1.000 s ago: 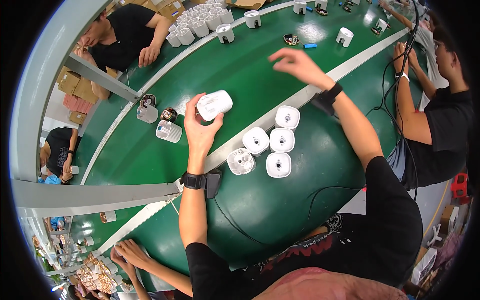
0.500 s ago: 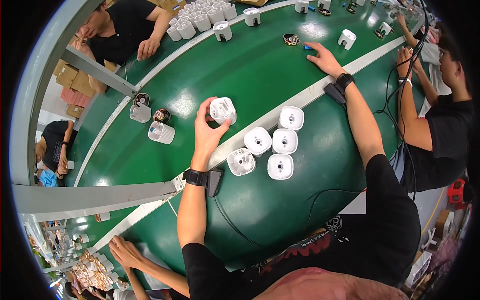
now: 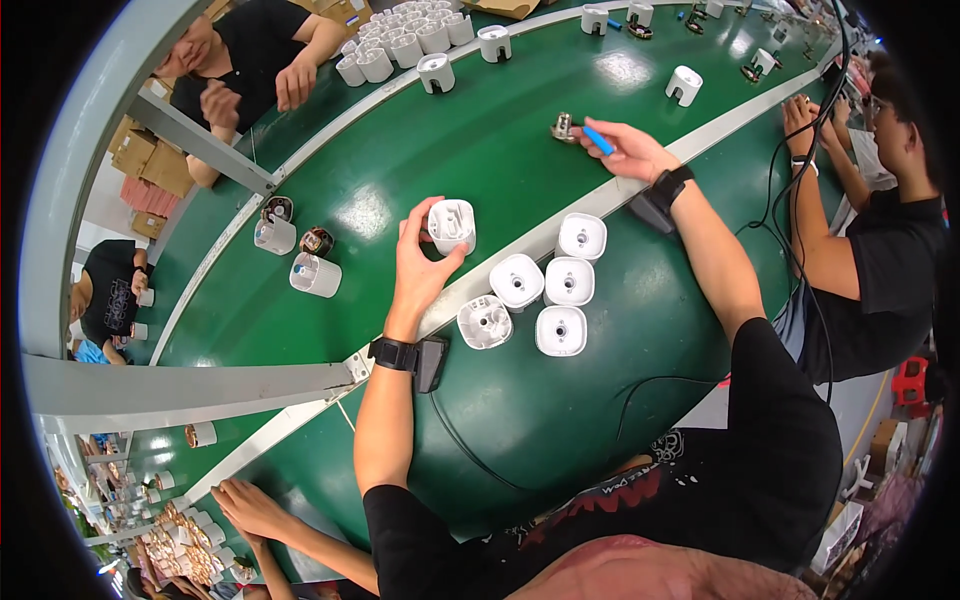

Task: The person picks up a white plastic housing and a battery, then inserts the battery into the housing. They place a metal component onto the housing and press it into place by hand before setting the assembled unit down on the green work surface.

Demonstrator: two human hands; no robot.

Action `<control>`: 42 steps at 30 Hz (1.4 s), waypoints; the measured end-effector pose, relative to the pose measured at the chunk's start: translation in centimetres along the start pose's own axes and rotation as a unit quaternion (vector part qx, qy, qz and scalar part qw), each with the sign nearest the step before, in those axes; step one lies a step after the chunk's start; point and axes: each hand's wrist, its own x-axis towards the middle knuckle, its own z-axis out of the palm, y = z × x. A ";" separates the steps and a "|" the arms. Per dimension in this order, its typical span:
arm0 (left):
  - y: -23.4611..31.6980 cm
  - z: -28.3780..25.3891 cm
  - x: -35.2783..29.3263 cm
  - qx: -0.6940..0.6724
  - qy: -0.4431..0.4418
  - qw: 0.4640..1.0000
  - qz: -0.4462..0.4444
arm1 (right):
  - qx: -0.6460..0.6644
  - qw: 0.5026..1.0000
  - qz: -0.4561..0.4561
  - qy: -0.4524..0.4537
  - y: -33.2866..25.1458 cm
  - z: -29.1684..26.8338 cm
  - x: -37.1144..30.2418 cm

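Head view, scanning left to right. Left grip [image 3: 418, 277]: thumb and fingers curve partway open around a white housing [image 3: 451, 228], open end up, over the tabletop [image 3: 380, 130]; contact underneath not resolvable. Likely fault: housing tips or slips if thumb pressure on its smooth wall eases. Just beyond, five white housings [image 3: 556, 285] stand close together; a low sweep of either forearm could topple one. Right grip [image 3: 640, 152]: fingers nearly closed on a blue cylinder [image 3: 597, 138], with a metal component [image 3: 562, 126] just past its end. Join between them unclear; if wired, a snag or sharp tug could strain it, and a loose pinch could drop the cylinder.

Surface and room: grey frame [image 3: 200, 395] at left, cartons [image 3: 145, 160] behind it, a co-worker [image 3: 250, 65] in black, then massed white shells [image 3: 407, 48]. Tabletop is green, glossy with light reflections, crossed diagonally by a pale rail [image 3: 748, 122]. Far right: hanging black cables, red stool [image 3: 910, 382].
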 end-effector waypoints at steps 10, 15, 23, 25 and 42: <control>1.0 -0.4 -0.6 0.000 -0.028 0.999 0.017 | -0.076 0.984 -0.134 0.094 6.8 13.3 2.9; 1.7 -0.5 -0.7 0.014 -0.034 0.999 0.016 | -0.370 0.903 -0.187 0.113 7.5 17.8 1.9; 2.8 1.0 -0.4 0.021 -0.026 0.997 0.072 | -0.449 0.852 -0.238 0.125 8.4 19.3 1.8; 2.9 1.1 -0.4 0.023 -0.027 0.997 0.069 | -0.457 0.846 -0.246 0.121 8.6 19.0 1.9; 3.0 1.7 -0.7 0.028 0.012 0.997 0.077 | -0.645 0.650 -0.377 0.138 10.3 19.2 2.1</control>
